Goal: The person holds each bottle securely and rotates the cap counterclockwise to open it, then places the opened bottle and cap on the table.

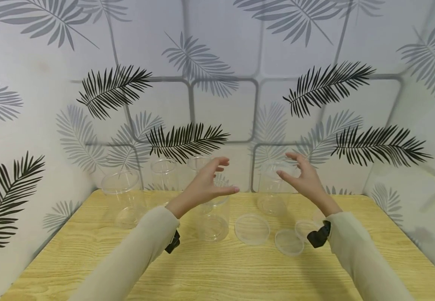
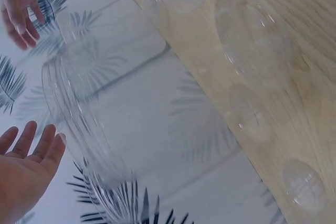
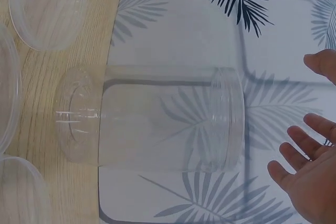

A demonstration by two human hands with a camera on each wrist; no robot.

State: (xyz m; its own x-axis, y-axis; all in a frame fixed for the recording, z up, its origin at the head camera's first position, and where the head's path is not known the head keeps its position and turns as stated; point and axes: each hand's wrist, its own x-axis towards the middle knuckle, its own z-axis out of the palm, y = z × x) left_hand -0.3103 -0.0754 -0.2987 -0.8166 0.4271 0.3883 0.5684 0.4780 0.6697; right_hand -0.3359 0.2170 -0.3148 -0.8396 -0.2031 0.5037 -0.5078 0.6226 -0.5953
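Observation:
In the head view, my left hand (image 1: 207,184) is raised with thumb and fingers apart, around the upper part of a clear plastic jar (image 1: 212,228). It holds nothing; whether it touches the rim cannot be told. My right hand (image 1: 303,179) is held likewise, beside the top of another clear jar (image 1: 271,194) farther back. In the right wrist view, a gap separates the right hand (image 3: 315,177) from this jar (image 3: 157,119). Several flat, clear round lids, among them a larger lid (image 1: 252,229) and a smaller lid (image 1: 289,242), lie between and below the hands.
More clear jars stand at the left: a wide jar (image 1: 123,200), a narrower jar (image 1: 164,177) and one partly hidden jar (image 1: 197,162) behind the left hand. The wooden table (image 1: 217,276) meets a leaf-patterned wall (image 1: 225,108) at its back edge.

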